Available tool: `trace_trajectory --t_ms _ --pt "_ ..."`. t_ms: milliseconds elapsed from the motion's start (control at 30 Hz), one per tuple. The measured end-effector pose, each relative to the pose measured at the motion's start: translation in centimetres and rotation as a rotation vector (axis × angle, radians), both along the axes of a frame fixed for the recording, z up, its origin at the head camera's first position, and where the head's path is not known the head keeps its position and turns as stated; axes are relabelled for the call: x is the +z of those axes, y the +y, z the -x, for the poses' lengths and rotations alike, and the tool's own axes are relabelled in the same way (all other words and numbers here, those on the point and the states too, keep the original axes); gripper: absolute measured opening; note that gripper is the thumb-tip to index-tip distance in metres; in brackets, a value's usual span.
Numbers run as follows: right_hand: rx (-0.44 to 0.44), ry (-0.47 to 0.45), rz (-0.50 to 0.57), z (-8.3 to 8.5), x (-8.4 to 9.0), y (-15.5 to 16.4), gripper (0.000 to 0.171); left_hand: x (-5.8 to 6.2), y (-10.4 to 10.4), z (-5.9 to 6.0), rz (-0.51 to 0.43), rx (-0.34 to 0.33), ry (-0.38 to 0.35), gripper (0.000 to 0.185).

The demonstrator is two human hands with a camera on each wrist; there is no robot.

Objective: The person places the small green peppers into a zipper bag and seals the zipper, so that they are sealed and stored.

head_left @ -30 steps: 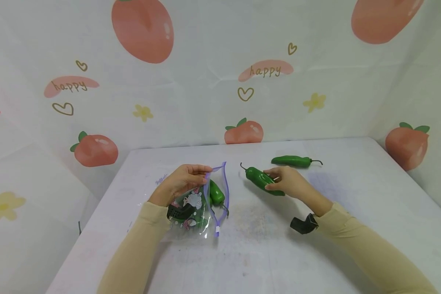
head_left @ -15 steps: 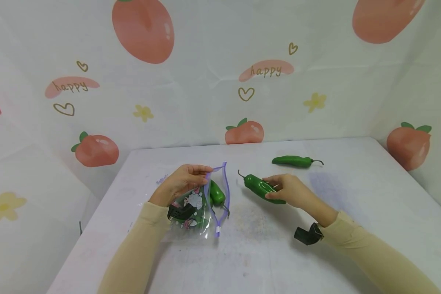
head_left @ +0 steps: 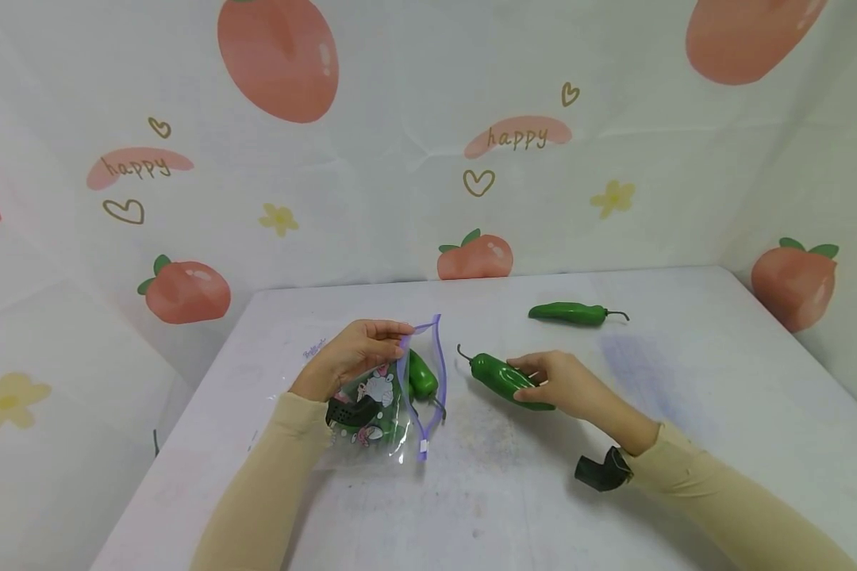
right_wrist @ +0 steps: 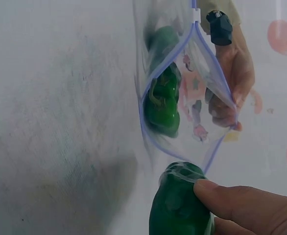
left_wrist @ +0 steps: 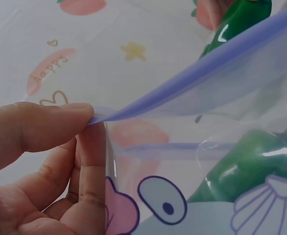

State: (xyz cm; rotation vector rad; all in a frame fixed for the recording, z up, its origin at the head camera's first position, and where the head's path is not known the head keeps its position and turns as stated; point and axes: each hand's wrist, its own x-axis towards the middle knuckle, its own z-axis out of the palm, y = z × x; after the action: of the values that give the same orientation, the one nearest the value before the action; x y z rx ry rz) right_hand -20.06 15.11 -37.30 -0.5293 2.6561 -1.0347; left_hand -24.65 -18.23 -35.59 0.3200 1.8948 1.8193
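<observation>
- From the head view I see my right hand [head_left: 567, 386] with its fingers curled round a green pepper [head_left: 503, 378], thumb on top, holding it just above the counter [head_left: 685, 381].
- The pepper's long axis runs roughly left to right, slightly slanted: its thin stem [head_left: 463, 352] points toward the bag and the blunt end sits inside my palm.
- The zip bag [head_left: 389, 404] lies just to the left of that stem tip, near but not touching. Its purple-edged mouth [head_left: 436, 349] faces right, straight toward the pepper.
- My left hand [head_left: 353, 354] pinches the upper lip of the mouth between thumb and fingertips [left_wrist: 82, 113] and lifts it, so the mouth stands open as a narrow, tall slit. The lower lip rests on the counter.
- From the right wrist view the opening [right_wrist: 182, 88] lies directly ahead of the held pepper [right_wrist: 180, 200], so axis and mouth are close to lined up. The gap looks only a little wider than the pepper, in my judgement.
- Another green pepper [head_left: 420, 374] already lies inside the bag, just behind the mouth on its lower side, which I judge narrows the way in.
- The right hand is the nearer one to the held pepper. The left is fully taken up with the bag lip.
- A third pepper [head_left: 571, 313] lies on the counter well behind my right hand, untouched, stem pointing right.
</observation>
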Motion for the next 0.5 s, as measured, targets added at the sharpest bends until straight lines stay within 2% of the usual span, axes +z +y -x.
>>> trace_trajectory --t_ms 500 --pt "0.063 0.012 0.009 -0.8 0.0 -1.1 0.051 0.1 -0.1 0.1 -0.005 -0.005 -0.004 0.047"
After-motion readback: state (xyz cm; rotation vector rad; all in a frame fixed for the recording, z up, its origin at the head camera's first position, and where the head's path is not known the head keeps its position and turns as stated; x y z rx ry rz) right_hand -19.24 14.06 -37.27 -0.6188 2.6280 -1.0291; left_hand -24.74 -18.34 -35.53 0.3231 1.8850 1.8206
